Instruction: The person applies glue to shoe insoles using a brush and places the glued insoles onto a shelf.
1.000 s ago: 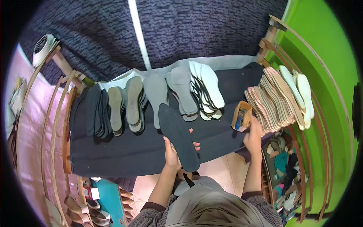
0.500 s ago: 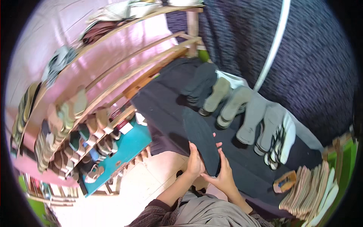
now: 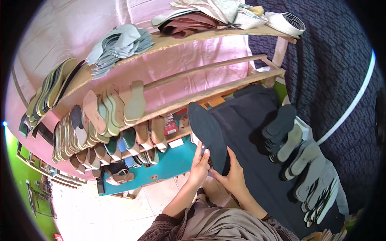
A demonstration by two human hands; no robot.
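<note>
We are pinching a black insole (image 3: 208,134) at its heel end, left hand (image 3: 199,168) and right hand (image 3: 232,176) both closed on it, tilting it up over the dark cloth (image 3: 257,176) (probably for inspecting), racks (image 3: 193,96) beside.

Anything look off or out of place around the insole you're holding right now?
Nothing stands out. Both hands, left and right, hold the black insole flat and undamaged; the soles on the rack and table overlap in rows.
</note>
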